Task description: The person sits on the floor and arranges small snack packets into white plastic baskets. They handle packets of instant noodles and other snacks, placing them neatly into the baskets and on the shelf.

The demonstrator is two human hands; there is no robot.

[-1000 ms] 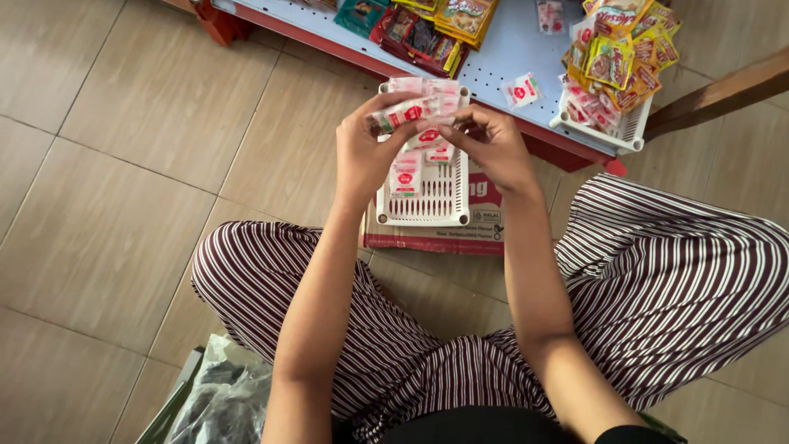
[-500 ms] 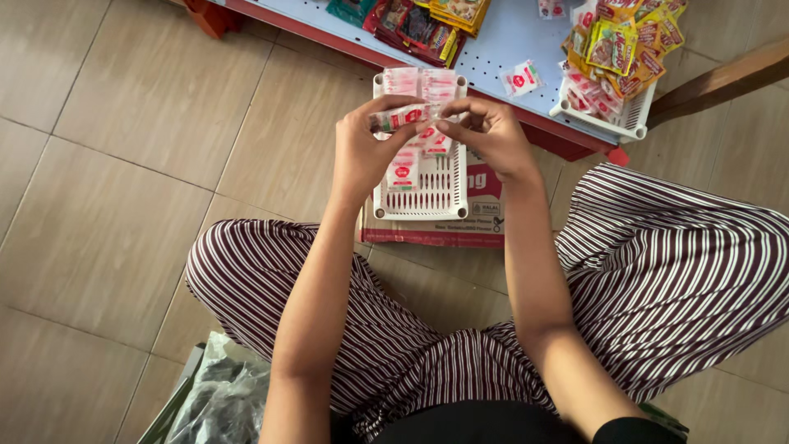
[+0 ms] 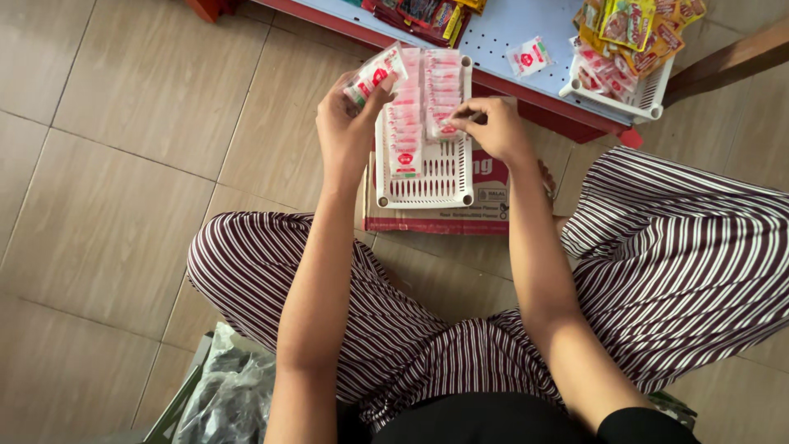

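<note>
Top centre of the frame, the white slotted tray (image 3: 427,177) sits on a flat cardboard box (image 3: 436,215), raised off the tiled floor (image 3: 123,164) within easy arm's reach. The left hand (image 3: 345,131) pinches a small stack of red-and-white sachets (image 3: 374,76) just left of the tray, a supply kept close. The right hand (image 3: 493,127) presses narrow fingertips on a sachet in the right row (image 3: 444,90), lining it up so the packets overlap neatly. A second tray of snack packets (image 3: 616,57) rests on the blue shelf (image 3: 509,20), upper right.
</note>
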